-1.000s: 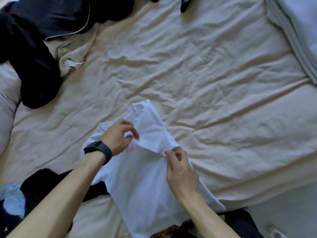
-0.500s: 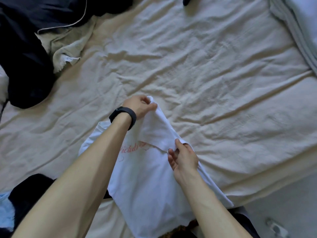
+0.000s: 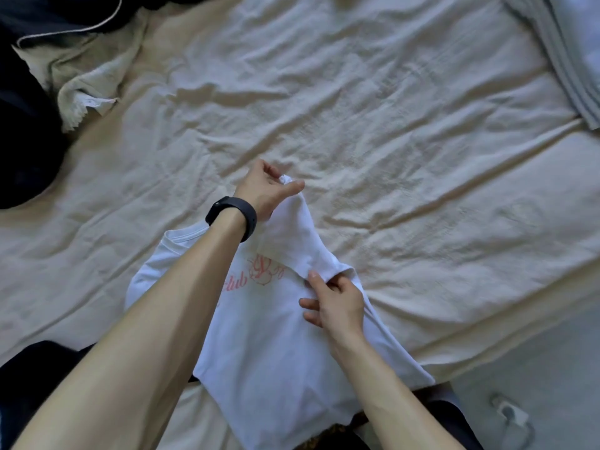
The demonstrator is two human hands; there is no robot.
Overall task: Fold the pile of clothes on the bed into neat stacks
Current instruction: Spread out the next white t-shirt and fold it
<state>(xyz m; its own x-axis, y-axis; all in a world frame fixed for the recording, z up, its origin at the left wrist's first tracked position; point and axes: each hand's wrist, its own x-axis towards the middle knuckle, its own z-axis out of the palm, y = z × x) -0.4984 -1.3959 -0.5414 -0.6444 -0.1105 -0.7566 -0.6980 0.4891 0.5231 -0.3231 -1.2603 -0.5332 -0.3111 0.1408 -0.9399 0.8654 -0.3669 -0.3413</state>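
A white T-shirt [image 3: 269, 345] with pink lettering lies on the cream bed sheet [image 3: 389, 141] near the bed's front edge. My left hand [image 3: 266, 188], with a black watch on its wrist, pinches the shirt's far shoulder corner and holds it lifted off the sheet. My right hand [image 3: 336, 302] pinches the fold line of the turned-over right side, at the sleeve. The shirt's lower hem hangs over the bed edge.
Dark navy clothes [image 3: 29, 102] and a pale frayed garment [image 3: 84, 82] are heaped at the back left. More dark clothing [image 3: 35, 368] lies at the front left. A grey striped folded blanket [image 3: 571, 53] sits at the back right. Grey floor [image 3: 535, 384] shows at the lower right.
My left hand has moved from the shirt's chest up and away to the far shoulder corner, drawing it out. My right hand has stayed on the sleeve fold.
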